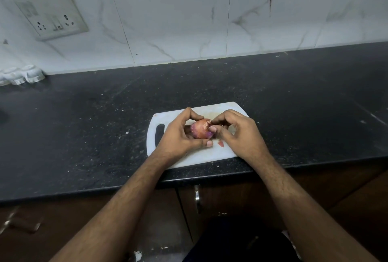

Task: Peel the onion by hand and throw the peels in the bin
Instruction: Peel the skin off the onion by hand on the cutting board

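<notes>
Two hands (178,133) (239,133), one onion (200,129), one cutting board (197,157) — and one loose peel scrap (220,144).

The left hand (180,133) covers the near and left sides of the onion (200,128), and the right hand (237,133) hides its right end, so whether it rests on the cutting board (189,159) cannot be told. A white object (23,75) at the desk's (84,125) far left is cut by the picture's edge. The small pink scrap (220,144) is too small to identify.
</notes>
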Action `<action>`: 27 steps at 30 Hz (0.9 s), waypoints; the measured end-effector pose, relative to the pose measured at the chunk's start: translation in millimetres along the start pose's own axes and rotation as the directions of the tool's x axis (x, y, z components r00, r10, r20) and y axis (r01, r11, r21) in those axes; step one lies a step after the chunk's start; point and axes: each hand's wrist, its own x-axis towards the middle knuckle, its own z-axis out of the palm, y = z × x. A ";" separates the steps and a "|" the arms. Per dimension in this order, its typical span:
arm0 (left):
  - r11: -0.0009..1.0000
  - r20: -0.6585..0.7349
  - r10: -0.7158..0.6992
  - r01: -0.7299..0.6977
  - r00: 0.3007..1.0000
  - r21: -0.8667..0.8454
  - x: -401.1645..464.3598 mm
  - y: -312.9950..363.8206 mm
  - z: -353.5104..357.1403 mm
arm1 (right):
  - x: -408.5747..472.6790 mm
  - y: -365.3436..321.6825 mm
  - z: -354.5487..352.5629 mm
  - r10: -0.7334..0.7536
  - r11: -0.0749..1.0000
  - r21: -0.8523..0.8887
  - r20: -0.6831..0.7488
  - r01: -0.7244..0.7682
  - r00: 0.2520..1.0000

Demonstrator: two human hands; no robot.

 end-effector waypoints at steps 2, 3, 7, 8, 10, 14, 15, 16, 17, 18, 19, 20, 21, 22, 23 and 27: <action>1.000 -0.005 0.010 -0.010 1.000 0.020 -0.2 0.3 0.1 | 0.3 0.5 -0.5 -0.009 1.000 0.011 -0.018 0.009 1.000; 0.999 -0.007 0.019 -0.019 1.000 0.037 -0.2 -0.1 -0.1 | 0.4 1.1 -0.7 -0.022 1.000 0.006 -0.031 0.022 0.999; 0.999 -0.009 0.018 -0.018 1.000 0.039 0.2 -1.2 -0.2 | -1.9 1.8 0.3 -0.083 0.994 -0.083 -0.068 0.077 0.994; 0.999 -0.010 0.016 -0.016 1.000 0.034 0.0 -0.6 0.2 | -2.5 1.5 0.6 -0.094 0.991 -0.103 -0.074 0.086 0.993; 0.999 -0.012 0.011 -0.011 1.000 0.033 0.0 -0.2 0.4 | -3.6 1.2 1.5 -0.110 0.988 -0.119 -0.080 0.100 0.991; 0.999 -0.017 0.010 -0.009 1.000 0.038 0.1 -0.8 0.5 | -4.3 2.0 3.1 -0.084 0.991 -0.107 -0.068 0.077 0.994; 0.999 -0.019 0.009 -0.009 1.000 0.038 0.0 -1.0 0.6 | -4.3 2.5 3.2 -0.073 0.992 -0.107 -0.061 0.067 0.995; 0.999 -0.019 0.009 -0.009 1.000 0.039 0.1 -1.2 0.6 | -4.1 2.8 3.3 -0.064 0.993 -0.107 -0.054 0.058 0.996; 0.999 -0.020 0.010 -0.009 1.000 0.037 0.0 -1.0 0.7 | -4.0 2.9 3.1 -0.056 0.993 -0.107 -0.049 0.051 0.997; 0.999 -0.020 0.011 -0.010 1.000 0.036 0.2 -0.9 0.6 | -3.7 2.8 2.8 -0.049 0.993 -0.108 -0.042 0.045 0.998; 0.999 -0.018 0.014 -0.014 1.000 0.037 0.2 -0.9 0.5 | -3.5 2.4 2.6 -0.045 0.993 -0.112 -0.037 0.040 0.998; 0.999 -0.015 0.017 -0.016 1.000 0.039 0.5 -1.3 0.2 | -3.3 2.1 2.5 -0.042 0.992 -0.121 -0.031 0.038 0.999; 0.999 -0.012 0.018 -0.017 1.000 0.040 0.7 -1.2 0.2 | -3.1 2.0 2.3 -0.040 0.990 -0.135 -0.026 0.036 0.999; 0.999 -0.013 0.016 -0.015 1.000 0.037 0.8 -1.0 0.4 | -2.8 1.8 2.1 -0.037 0.989 -0.147 -0.020 0.034 0.999; 0.999 -0.014 0.013 -0.012 1.000 0.035 0.7 -0.9 0.7 | -2.7 1.7 2.2 -0.033 0.987 -0.156 -0.015 0.030 0.999; 0.999 -0.012 0.011 -0.011 1.000 0.035 1.4 -1.6 0.7 | -0.5 1.3 1.6 0.003 0.981 -0.192 -0.024 -0.007 1.000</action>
